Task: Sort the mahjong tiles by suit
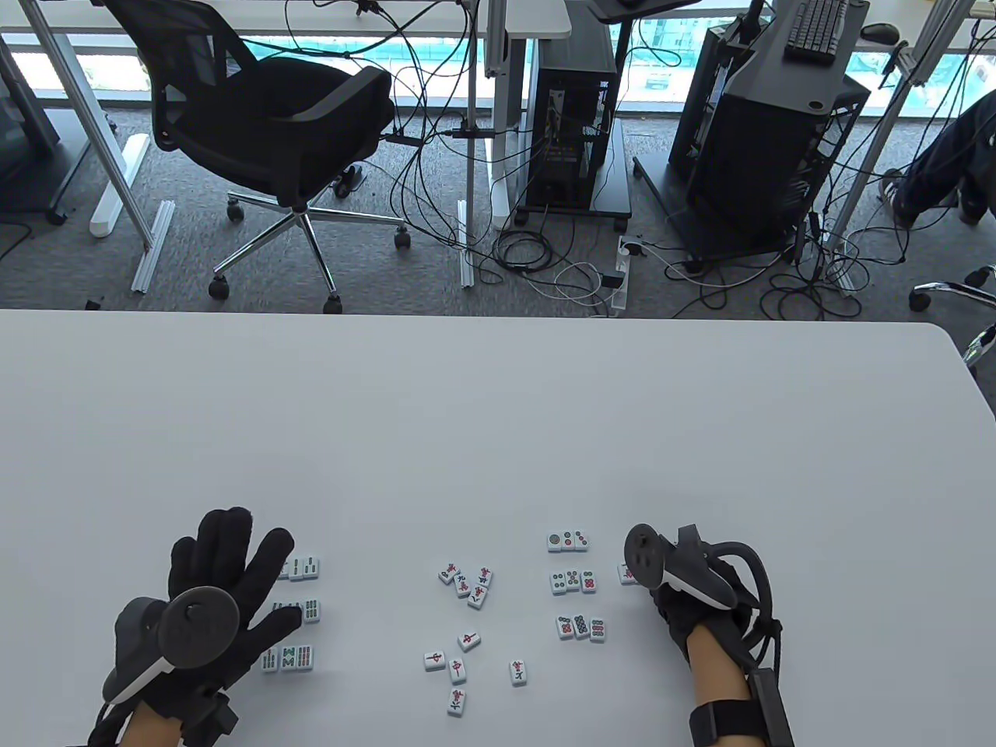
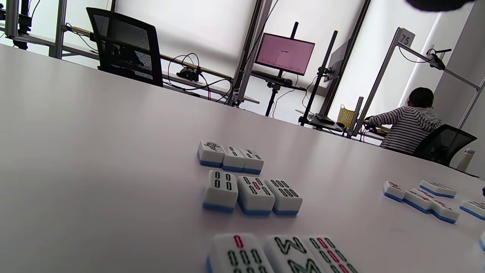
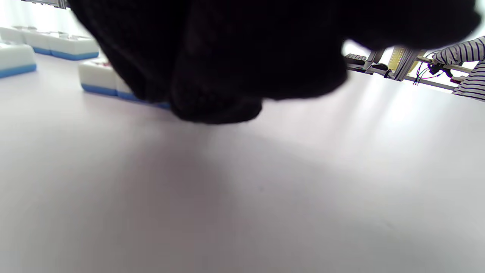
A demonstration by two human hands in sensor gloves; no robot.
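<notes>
The white table [image 1: 498,405] carried all the mahjong tiles near my edge, in three lots. On my left lay the bamboo tiles [image 2: 252,195], three rows of three, already squared up. On my right were the circle tiles [image 1: 576,580], also three rows of three. Between them the character tiles [image 1: 467,583] lay unsorted: a tight clump above, five loose ones scattered below.

My left hand [image 1: 226,580] hovered spread-fingered over the bamboo block, gripping nothing. I judged this the main hazard: a careless drop or sweep from there would have knocked those neat rows askew.

My right hand [image 1: 673,595] sat low beside the circle rows, fingertips [image 3: 216,106] down at a lone tile [image 1: 627,574] just right of the middle row. Whether I pinched it or only touched it, I cannot tell. A clumsy nudge there might have shoved it into the neighbouring row, or flipped it face down.
</notes>
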